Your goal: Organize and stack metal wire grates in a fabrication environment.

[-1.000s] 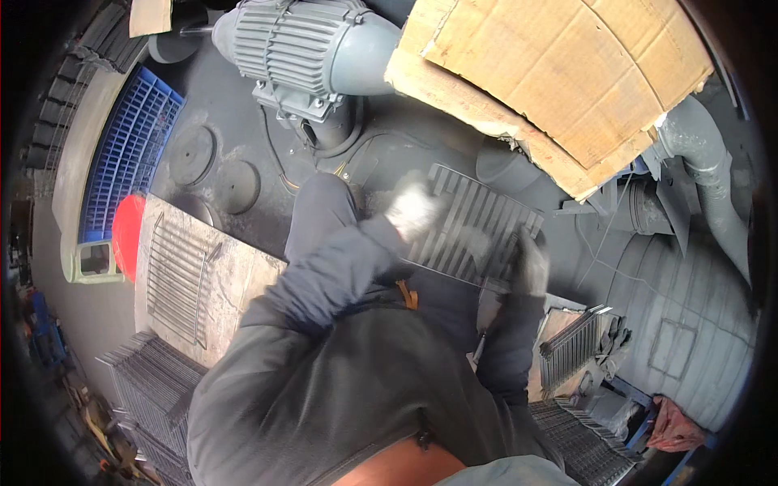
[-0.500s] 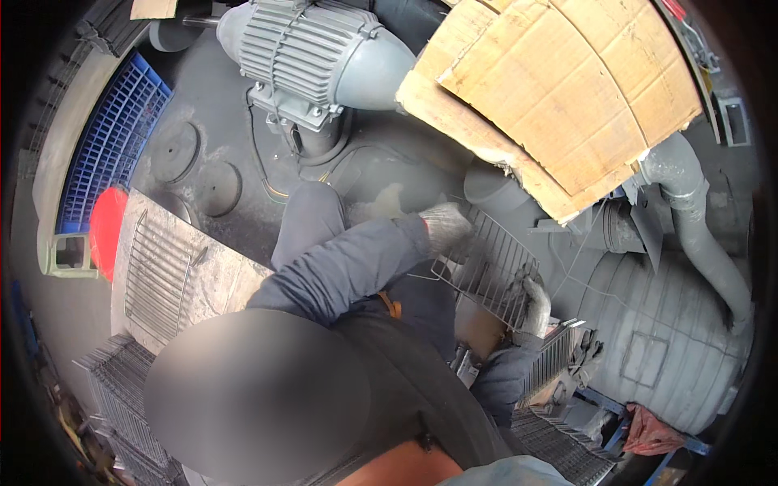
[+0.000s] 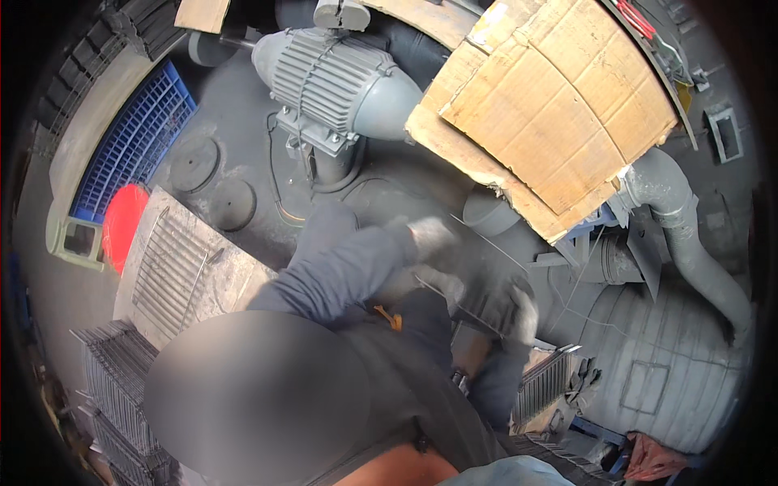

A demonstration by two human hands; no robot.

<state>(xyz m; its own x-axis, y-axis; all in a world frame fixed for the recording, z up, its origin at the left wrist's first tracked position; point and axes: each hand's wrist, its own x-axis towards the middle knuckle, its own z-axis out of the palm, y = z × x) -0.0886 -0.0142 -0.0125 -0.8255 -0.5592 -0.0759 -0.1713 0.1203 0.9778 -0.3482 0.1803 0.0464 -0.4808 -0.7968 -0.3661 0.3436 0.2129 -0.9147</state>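
Head view, and here's the action: a wire rack point(image 3: 485, 301) between two gloved hands, over the person's lap. The right hand point(image 3: 525, 316) is at its right end, fingers seemingly curled onto the frame. The left hand point(image 3: 436, 238) is a blur by the far left corner — gripping or loose, I can't tell. Handling looks to be the step in hand; the next move would call for a steady hold at both ends. The long axis appears to slant from upper left to lower right, pointing toward the right hand — no front end discernible. Another rack point(image 3: 168, 275) lies on the board point(image 3: 241, 281), well left.
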